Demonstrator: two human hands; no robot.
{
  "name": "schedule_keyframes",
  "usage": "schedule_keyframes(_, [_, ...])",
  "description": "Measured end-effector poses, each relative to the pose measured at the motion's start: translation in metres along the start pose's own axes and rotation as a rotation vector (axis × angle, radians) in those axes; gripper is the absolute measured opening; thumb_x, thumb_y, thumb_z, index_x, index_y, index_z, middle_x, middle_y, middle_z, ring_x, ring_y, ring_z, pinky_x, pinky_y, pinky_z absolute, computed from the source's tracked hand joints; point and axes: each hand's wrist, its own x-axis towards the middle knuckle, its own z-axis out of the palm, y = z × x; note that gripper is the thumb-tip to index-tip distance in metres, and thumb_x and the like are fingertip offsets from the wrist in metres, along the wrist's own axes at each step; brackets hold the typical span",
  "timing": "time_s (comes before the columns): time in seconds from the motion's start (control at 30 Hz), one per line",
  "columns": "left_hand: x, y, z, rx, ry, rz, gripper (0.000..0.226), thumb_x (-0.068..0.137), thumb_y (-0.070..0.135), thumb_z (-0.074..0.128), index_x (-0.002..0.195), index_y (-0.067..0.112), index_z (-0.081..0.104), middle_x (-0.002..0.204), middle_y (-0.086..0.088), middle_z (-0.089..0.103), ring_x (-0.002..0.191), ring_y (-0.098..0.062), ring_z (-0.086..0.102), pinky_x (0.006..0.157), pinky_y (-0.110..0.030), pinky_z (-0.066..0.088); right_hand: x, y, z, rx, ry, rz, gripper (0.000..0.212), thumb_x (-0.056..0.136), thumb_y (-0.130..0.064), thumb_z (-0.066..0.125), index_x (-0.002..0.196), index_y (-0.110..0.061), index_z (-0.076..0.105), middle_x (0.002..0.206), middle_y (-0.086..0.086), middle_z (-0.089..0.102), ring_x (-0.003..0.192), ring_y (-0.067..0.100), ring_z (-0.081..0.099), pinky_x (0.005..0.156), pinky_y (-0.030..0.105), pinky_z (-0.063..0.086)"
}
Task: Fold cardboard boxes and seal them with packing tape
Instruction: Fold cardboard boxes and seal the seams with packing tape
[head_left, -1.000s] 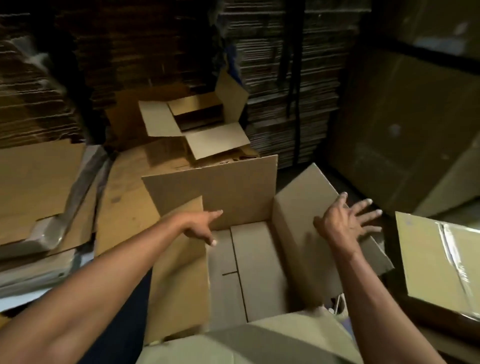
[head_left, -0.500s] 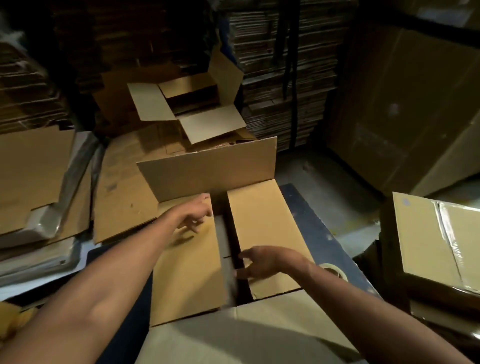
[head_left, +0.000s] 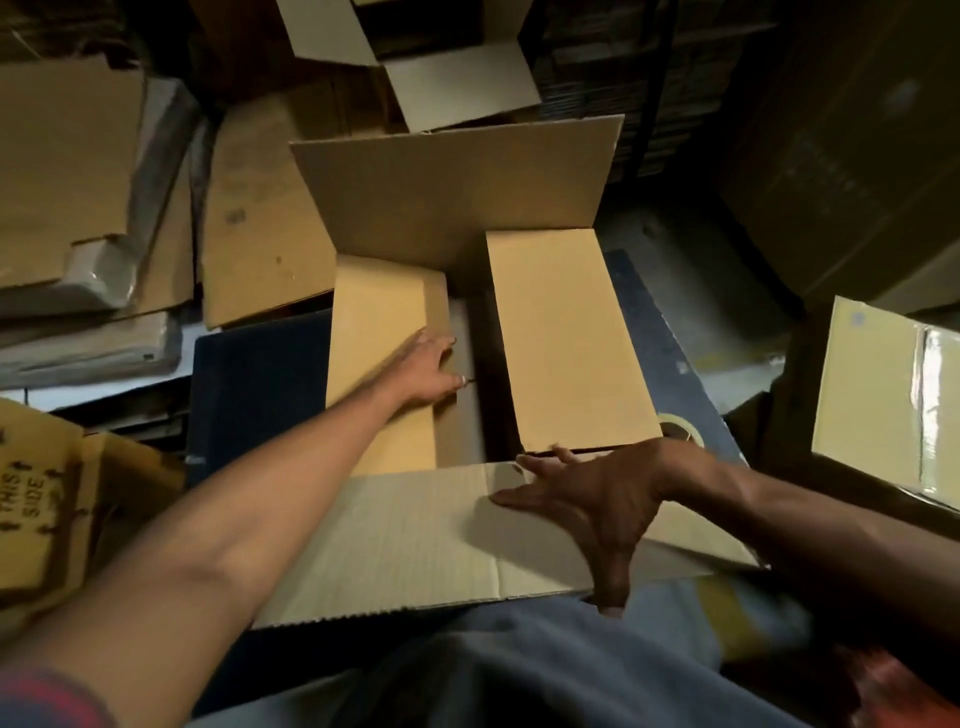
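A worker's bare forearms, a red-and-blue striped sleeve (head_left: 47, 696) at near left, grey-blue trousers (head_left: 519, 670) below.

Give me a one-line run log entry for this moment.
phase: folding box flaps | left hand: presses left flap | right hand: on near flap | right flap: down | far flap: up | tape roll: untouched

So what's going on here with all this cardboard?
A person is closing up a cardboard box. Their left hand presses the left inner flap down, and the right inner flap already lies flat. Their right hand rests spread on the near outer flap; the far flap stands upright. A roll of packing tape lies beside the box, unused.
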Motion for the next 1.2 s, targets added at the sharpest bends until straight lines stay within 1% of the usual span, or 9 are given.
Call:
schedule_keyframes(0.2, [0.013, 0.012, -0.015, 0.025, -0.125, -0.063, 0.074, 0.091, 0.039, 0.076, 0.155, 0.020, 0.044, 0.161, -0.011, 0.039, 0.139, -0.029, 0.050, 0.114, -0.036, 0.043, -0.013, 0.005, -0.042, 0.127, -0.079, -0.125, 0.116, 0.071, -0.034, 0.092, 0.163, -0.040, 0.020, 0.168, -0.006, 0.026, 0.152, 0.018, 0.027, 0.126, 0.041, 0.025])
schedule_keyframes(0.43, [0.027, 0.058, -0.105, -0.030, -0.134, -0.022, 0.053, 0.098, 0.035, 0.070, 0.145, 0.015, 0.056, 0.090, -0.004, 0.064, 0.070, -0.019, 0.055, 0.061, -0.027, 0.042, -0.020, 0.047, -0.148, 0.479, 0.067, -0.217, 0.037, 0.091, -0.016, 0.076, 0.128, -0.015, 0.072, 0.126, 0.010, 0.072, 0.118, 0.030, 0.068, 0.104, 0.061, 0.051])
schedule_keyframes(0.57, [0.033, 0.072, -0.137, -0.036, 0.056, 0.082, 0.051, 0.095, 0.038, 0.073, 0.141, 0.018, 0.061, 0.131, -0.006, 0.066, 0.111, -0.025, 0.065, 0.082, -0.030, 0.049, -0.002, 0.064, -0.166, 0.377, 0.458, -0.015, 0.014, 0.092, -0.027, 0.076, 0.105, -0.024, 0.081, 0.107, -0.003, 0.078, 0.100, 0.017, 0.071, 0.096, 0.042, 0.058])
schedule_keyframes(0.7, [0.044, 0.074, -0.161, -0.047, 0.423, 0.176, 0.043, 0.093, 0.031, 0.075, 0.135, 0.026, 0.064, 0.136, -0.002, 0.064, 0.121, -0.020, 0.061, 0.099, -0.037, 0.053, 0.056, 0.083, -0.145, 0.097, 0.792, 0.294, 0.030, 0.090, -0.046, 0.074, 0.113, -0.026, 0.074, 0.114, -0.004, 0.071, 0.105, 0.016, 0.064, 0.090, 0.033, 0.053])
schedule_keyframes(0.83, [0.068, 0.081, -0.190, 0.167, 0.671, 0.176, 0.072, 0.087, 0.028, 0.078, 0.151, 0.029, 0.046, 0.162, -0.011, 0.028, 0.148, -0.031, 0.032, 0.116, -0.044, 0.040, 0.093, 0.096, -0.098, 0.170, 0.980, 0.498, 0.063, 0.083, -0.072, 0.066, 0.135, -0.038, 0.057, 0.146, 0.004, 0.046, 0.141, 0.034, 0.034, 0.115, 0.062, 0.030])
schedule_keyframes(0.9, [0.082, 0.086, -0.200, 0.368, 0.639, 0.162, 0.089, 0.082, 0.039, 0.081, 0.158, 0.030, 0.034, 0.169, -0.013, 0.014, 0.156, -0.034, 0.014, 0.126, -0.057, 0.017, 0.100, 0.101, -0.081, 0.253, 1.028, 0.578, 0.077, 0.078, -0.085, 0.057, 0.139, -0.040, 0.051, 0.159, 0.008, 0.031, 0.152, 0.042, 0.012, 0.119, 0.073, 0.006])
schedule_keyframes(1.0, [0.089, 0.102, -0.205, 0.378, 0.450, 0.089, 0.083, 0.085, 0.047, 0.078, 0.155, 0.028, 0.039, 0.158, -0.011, 0.042, 0.149, -0.032, 0.033, 0.123, -0.061, 0.006, 0.103, 0.112, -0.069, 0.377, 1.096, 0.669, 0.104, 0.069, -0.098, 0.049, 0.153, -0.040, 0.029, 0.171, 0.013, -0.003, 0.153, 0.045, -0.020, 0.102, 0.069, -0.024])
schedule_keyframes(1.07, [0.071, 0.116, -0.191, 0.288, 0.453, 0.100, 0.049, 0.093, 0.032, 0.071, 0.139, 0.021, 0.057, 0.132, -0.008, 0.060, 0.122, -0.025, 0.055, 0.115, -0.051, 0.032, 0.103, 0.126, -0.064, 0.581, 1.184, 0.643, 0.116, 0.069, -0.092, 0.061, 0.158, -0.038, 0.010, 0.171, 0.013, -0.011, 0.154, 0.045, -0.012, 0.111, 0.070, -0.012])
schedule_keyframes(1.2, [0.020, 0.116, -0.075, 0.452, 0.375, 0.298, 0.024, 0.097, 0.011, 0.046, 0.115, 0.012, 0.062, 0.108, -0.008, 0.061, 0.094, -0.024, 0.061, 0.086, -0.044, 0.052, 0.072, 0.154, -0.054, 1.276, 1.399, 0.576, 0.084, 0.089, -0.046, 0.077, 0.156, -0.027, 0.029, 0.150, 0.014, 0.049, 0.129, 0.036, 0.053, 0.108, 0.057, 0.046])
